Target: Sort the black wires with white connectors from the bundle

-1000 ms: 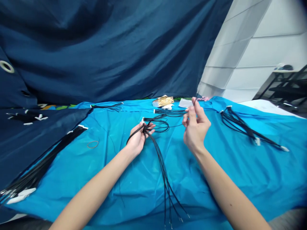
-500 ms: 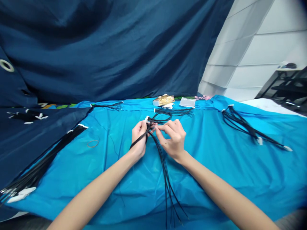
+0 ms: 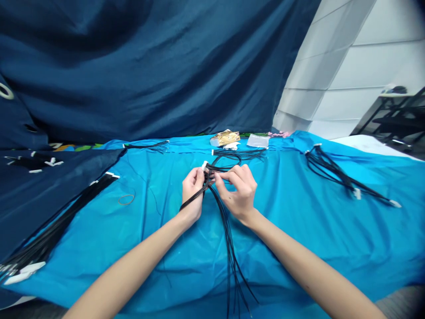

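My left hand (image 3: 192, 191) is closed around a bundle of thin black wires (image 3: 229, 248) that hangs toward me over a bright blue cloth (image 3: 299, 230). A small white connector (image 3: 205, 165) sticks out just above my left fingers. My right hand (image 3: 239, 191) sits close beside the left, its fingers pinched on the wires at the top of the bundle. The wires loop behind both hands and fan out at the near edge.
Another black wire bundle (image 3: 338, 177) lies at the right, a long one (image 3: 56, 226) at the left on dark cloth, and more (image 3: 239, 153) behind my hands. A rubber band (image 3: 126, 199) lies at the left. A gold packet (image 3: 226, 138) and a clear bag (image 3: 258, 141) rest at the back.
My right hand came down from the raised position at the right and joined the left on the wire bundle. The left hand lifted slightly.
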`<state>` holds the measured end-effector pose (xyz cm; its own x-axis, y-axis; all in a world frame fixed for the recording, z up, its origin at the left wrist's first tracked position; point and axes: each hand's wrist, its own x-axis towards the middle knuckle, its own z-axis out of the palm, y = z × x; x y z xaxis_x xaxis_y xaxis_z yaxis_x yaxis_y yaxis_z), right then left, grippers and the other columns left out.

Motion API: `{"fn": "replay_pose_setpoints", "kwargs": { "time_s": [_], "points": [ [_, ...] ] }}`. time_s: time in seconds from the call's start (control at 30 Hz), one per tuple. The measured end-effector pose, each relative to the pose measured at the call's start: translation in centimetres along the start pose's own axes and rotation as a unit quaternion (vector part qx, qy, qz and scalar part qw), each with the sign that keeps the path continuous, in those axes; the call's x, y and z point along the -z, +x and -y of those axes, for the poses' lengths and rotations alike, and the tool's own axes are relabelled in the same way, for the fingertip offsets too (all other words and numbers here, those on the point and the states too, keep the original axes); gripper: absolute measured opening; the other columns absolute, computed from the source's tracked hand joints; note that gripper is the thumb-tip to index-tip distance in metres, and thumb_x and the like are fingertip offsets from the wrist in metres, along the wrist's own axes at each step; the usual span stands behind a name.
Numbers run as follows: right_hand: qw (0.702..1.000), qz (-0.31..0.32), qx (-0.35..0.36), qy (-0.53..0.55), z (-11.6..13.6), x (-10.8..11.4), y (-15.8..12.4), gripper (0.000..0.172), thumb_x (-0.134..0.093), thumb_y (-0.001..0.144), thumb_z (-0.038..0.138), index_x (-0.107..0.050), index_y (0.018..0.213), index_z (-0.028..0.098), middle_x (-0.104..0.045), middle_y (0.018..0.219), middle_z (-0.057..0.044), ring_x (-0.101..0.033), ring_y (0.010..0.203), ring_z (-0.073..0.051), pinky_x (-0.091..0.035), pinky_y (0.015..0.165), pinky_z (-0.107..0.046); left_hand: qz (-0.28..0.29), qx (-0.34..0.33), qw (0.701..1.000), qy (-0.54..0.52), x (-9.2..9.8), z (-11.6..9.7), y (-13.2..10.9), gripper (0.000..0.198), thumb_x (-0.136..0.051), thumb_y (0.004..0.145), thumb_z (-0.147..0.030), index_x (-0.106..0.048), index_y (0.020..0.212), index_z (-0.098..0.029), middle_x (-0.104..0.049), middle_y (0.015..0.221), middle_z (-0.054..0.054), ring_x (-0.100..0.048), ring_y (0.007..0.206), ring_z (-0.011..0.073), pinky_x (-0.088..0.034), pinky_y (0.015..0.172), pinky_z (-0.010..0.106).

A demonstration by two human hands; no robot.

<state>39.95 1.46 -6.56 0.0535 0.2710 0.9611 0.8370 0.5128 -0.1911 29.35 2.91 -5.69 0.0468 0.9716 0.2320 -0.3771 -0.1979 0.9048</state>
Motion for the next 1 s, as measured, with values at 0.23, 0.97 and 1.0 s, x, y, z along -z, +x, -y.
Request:
{"fn": "replay_pose_setpoints", "kwargs": {
  "time_s": [0.23, 0.97, 1.0],
  "points": [
    [0.997, 0.028, -0.069, 0.029, 0.3, -0.1, -0.1, 0.019, -0.055, 0.082, 0.024, -0.058, 0.064, 0.018, -0.049, 0.059, 0.001, -0.04, 0.06, -0.011, -0.034, 0.061, -0.027, -0.026, -0.027, 0.999, 0.024, 0.2, 0.5, 0.2, 0.024, -0.056, 0.078, -0.039, -0.059, 0.074, -0.015, -0.06, 0.077, 0.003, -0.054, 0.069, 0.0114, -0.043, 0.063, 0.018],
    [0.996, 0.048, -0.059, 0.056, 0.1, -0.1, 0.0, 0.021, -0.051, 0.084, 0.024, -0.058, 0.066, 0.018, -0.051, 0.061, -0.001, -0.041, 0.062, -0.012, -0.035, 0.06, -0.027, -0.002, -0.021, 0.998, 0.052, 0.5, 0.8, 0.3, 0.022, -0.058, 0.077, -0.037, -0.061, 0.076, -0.015, -0.059, 0.073, 0.002, -0.051, 0.067, 0.0113, -0.041, 0.063, 0.018],
    [0.995, 0.052, -0.057, 0.057, 0.0, -0.1, 0.1, 0.02, -0.051, 0.084, 0.024, -0.059, 0.067, 0.018, -0.052, 0.062, -0.001, -0.041, 0.063, -0.013, -0.036, 0.061, -0.027, 0.009, -0.001, 1.0, 0.028, 0.4, 0.7, 0.3, 0.022, -0.058, 0.077, -0.037, -0.061, 0.076, -0.014, -0.06, 0.072, 0.002, -0.052, 0.066, 0.011, -0.042, 0.064, 0.019]
  ]
}}
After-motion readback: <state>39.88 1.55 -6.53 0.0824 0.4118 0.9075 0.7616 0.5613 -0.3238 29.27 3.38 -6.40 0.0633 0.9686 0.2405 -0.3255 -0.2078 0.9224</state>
